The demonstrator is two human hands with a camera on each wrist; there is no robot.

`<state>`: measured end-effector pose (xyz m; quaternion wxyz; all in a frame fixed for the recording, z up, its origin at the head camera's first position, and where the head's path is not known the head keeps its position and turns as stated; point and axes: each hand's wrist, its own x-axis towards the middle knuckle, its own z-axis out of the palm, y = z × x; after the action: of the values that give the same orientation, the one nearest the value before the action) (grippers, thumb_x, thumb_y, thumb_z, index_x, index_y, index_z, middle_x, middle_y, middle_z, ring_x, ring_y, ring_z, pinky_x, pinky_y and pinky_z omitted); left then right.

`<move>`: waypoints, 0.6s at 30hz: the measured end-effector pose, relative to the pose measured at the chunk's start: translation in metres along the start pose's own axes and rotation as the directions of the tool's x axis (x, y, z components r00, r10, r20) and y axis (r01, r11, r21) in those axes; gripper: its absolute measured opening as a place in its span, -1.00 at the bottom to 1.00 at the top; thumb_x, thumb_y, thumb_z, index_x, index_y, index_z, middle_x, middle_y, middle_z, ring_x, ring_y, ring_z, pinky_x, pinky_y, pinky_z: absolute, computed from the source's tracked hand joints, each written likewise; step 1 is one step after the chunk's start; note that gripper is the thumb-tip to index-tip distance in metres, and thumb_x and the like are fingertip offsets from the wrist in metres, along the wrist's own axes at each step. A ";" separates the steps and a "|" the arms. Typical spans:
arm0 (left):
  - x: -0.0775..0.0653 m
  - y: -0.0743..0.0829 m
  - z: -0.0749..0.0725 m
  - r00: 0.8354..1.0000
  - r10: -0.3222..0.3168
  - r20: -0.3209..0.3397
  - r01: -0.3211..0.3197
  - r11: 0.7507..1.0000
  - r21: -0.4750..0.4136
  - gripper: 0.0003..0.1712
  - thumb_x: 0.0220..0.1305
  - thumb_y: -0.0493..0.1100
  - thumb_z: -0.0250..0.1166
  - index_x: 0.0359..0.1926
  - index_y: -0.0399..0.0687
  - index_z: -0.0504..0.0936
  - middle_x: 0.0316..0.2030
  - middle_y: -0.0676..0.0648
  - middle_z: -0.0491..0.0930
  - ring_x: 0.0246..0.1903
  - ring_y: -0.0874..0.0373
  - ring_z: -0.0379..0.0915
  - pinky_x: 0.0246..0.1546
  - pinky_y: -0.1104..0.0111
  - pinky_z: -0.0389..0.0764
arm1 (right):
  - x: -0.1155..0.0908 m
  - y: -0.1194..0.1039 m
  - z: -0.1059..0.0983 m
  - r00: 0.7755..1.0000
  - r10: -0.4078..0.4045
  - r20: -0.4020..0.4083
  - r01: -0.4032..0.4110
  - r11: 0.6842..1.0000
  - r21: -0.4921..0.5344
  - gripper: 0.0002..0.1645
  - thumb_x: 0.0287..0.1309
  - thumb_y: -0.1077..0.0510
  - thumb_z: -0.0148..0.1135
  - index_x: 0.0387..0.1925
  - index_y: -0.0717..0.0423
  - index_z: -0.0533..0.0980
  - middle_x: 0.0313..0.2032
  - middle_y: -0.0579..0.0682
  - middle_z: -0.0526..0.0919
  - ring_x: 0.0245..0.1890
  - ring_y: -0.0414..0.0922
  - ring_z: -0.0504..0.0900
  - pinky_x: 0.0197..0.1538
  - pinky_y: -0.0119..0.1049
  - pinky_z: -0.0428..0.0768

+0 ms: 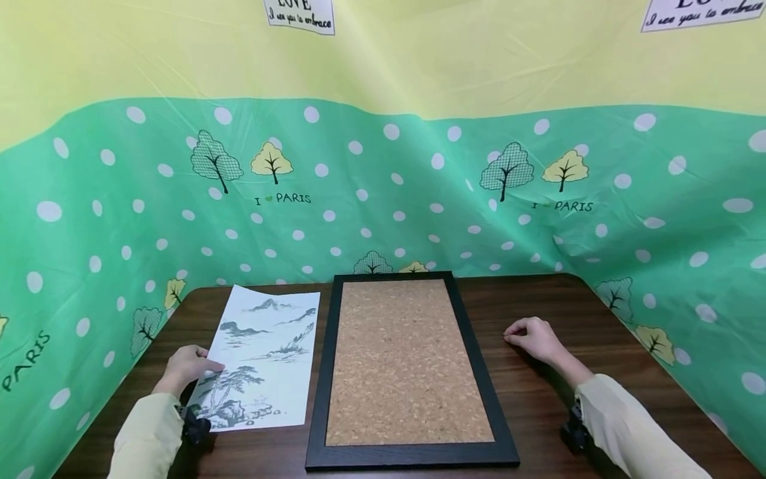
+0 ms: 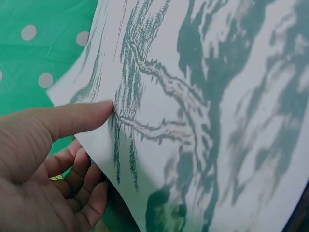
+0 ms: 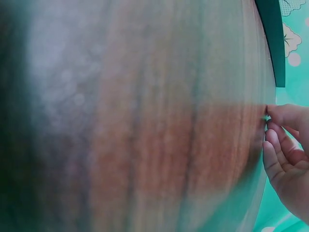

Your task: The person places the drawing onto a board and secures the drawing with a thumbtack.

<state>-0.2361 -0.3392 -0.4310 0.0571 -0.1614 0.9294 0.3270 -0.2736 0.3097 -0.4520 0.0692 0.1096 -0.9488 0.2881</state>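
Observation:
My left hand (image 1: 187, 367) pinches the left edge of a white paper sheet (image 1: 272, 382) printed with a grey ink landscape of mountains and pines. In the left wrist view the thumb (image 2: 79, 117) lies on the printed face and the other fingers curl behind the sheet (image 2: 231, 145). Right of the paper lies a cork board (image 1: 407, 372) in a black frame. Beyond the board's right side, my right hand (image 1: 534, 338) rests on the table with loosely curled fingers. Nothing clear shows in it; the right wrist view has the hand (image 3: 289, 159) at its right edge.
A dark brown wooden table (image 1: 538, 399) bears the paper and board. Behind and beside it hangs a green and yellow cloth (image 1: 419, 179) with white dots and printed trees. A dark device (image 1: 194, 426) sits at the left wrist, another (image 1: 574, 429) at the right.

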 end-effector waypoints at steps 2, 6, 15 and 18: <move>-0.001 0.001 -0.002 0.999 0.031 -0.007 -0.031 0.999 0.032 -0.66 -0.05 -0.23 0.34 -0.37 -0.41 0.42 -0.44 -0.25 0.37 -0.38 -0.09 0.27 -0.39 0.21 0.35 | 0.000 0.000 -0.001 1.000 -0.005 0.003 0.005 1.000 -0.004 -0.94 0.00 0.31 0.25 -0.46 0.20 0.63 -0.44 0.03 0.65 -0.39 -0.08 0.54 -0.30 -0.16 0.50; -0.001 0.000 -0.006 0.995 0.098 0.007 -0.098 0.993 0.073 -0.74 -0.02 -0.31 0.28 -0.37 -0.42 0.41 -0.43 -0.26 0.40 -0.40 -0.06 0.33 -0.42 0.21 0.44 | -0.001 -0.001 -0.004 1.000 -0.011 0.020 0.011 1.000 0.013 -0.94 0.02 0.31 0.24 -0.45 0.19 0.63 -0.43 0.01 0.64 -0.39 -0.10 0.53 -0.30 -0.18 0.50; 0.002 -0.010 -0.017 0.979 0.151 0.138 -0.139 0.986 -0.094 -0.74 0.13 -0.36 0.13 -0.18 -0.49 0.38 -0.38 -0.21 0.52 -0.43 0.07 0.45 -0.43 0.23 0.52 | -0.001 -0.003 -0.009 0.999 -0.028 0.024 0.027 0.999 0.043 -0.93 0.02 0.32 0.23 -0.44 0.19 0.63 -0.44 -0.01 0.65 -0.41 -0.17 0.53 -0.39 -0.35 0.48; 0.010 -0.021 -0.020 0.974 0.159 0.164 -0.133 0.978 -0.159 -0.66 0.19 -0.30 0.15 -0.10 -0.49 0.35 -0.35 -0.22 0.56 -0.41 0.07 0.48 -0.41 0.23 0.52 | -0.002 -0.004 -0.009 1.000 -0.015 0.026 0.013 0.998 0.069 -0.92 0.03 0.31 0.22 -0.41 0.23 0.62 -0.43 0.02 0.64 -0.45 -0.19 0.50 -0.42 -0.36 0.47</move>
<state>-0.2383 -0.3700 -0.4297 0.1028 -0.0670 0.9035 0.4107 -0.2705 0.3118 -0.4425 0.0547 0.1226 -0.9384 0.3184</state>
